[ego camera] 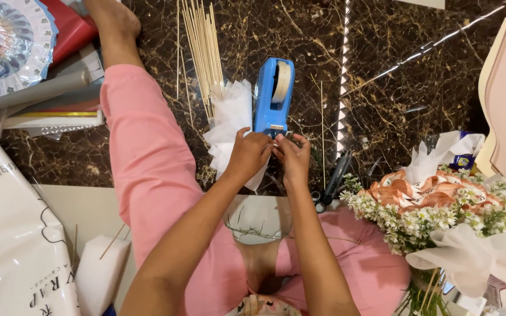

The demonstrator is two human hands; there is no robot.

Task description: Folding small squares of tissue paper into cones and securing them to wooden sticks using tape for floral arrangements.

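Note:
My left hand [247,155] and my right hand [293,158] meet just below a blue tape dispenser [273,96] standing on the dark marbled floor. Both hands pinch a small piece together between their fingertips; it is too small to tell what it is. White crinkled tissue paper [229,123] lies under and beside my left hand. A bundle of thin wooden skewers [203,47] lies beyond the tissue.
My legs in pink trousers [147,169] stretch across the floor. Black-handled scissors [330,184] lie right of my hands. A bouquet of small white flowers with orange ribbon [434,205] sits at the right. Wrapping paper rolls [36,99] and a white bag [13,234] are at the left.

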